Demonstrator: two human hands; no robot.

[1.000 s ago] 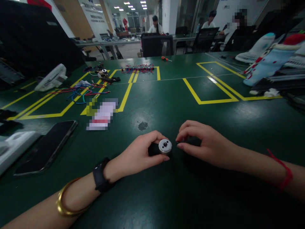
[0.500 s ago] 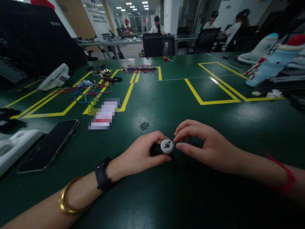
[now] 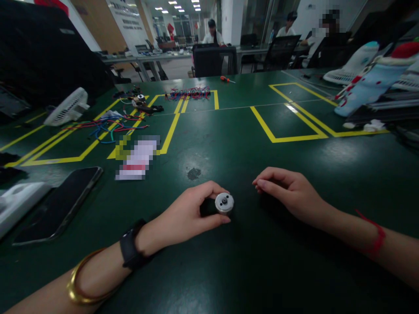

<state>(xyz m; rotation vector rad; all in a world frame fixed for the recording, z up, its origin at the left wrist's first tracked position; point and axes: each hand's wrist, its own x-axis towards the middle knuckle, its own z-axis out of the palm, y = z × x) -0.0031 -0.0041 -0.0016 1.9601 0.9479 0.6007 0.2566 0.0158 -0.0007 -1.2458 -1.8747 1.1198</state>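
A small round metal motor (image 3: 224,203) stands upright on the dark green table, its silver top face with a central shaft and two dark holes turned up. My left hand (image 3: 190,211) grips it from the left, thumb on the near side and fingers on the far side. To the right of the motor and apart from it is my right hand (image 3: 288,192), thumb and fingers drawn together. Whatever is between those fingertips, if anything, is hidden or too small to make out.
A black phone (image 3: 62,205) and a white power strip (image 3: 19,205) lie left. Beyond are a blurred paper (image 3: 139,157), loose wires (image 3: 111,126), a white fan (image 3: 67,107) and an orange screwdriver (image 3: 225,79). A light-blue snowman-shaped object (image 3: 363,89) stands right. People sit behind.
My right hand has drawn away from the motor to the right, its fingertips closing together. My left hand keeps hold of the motor. The view has shifted slightly.
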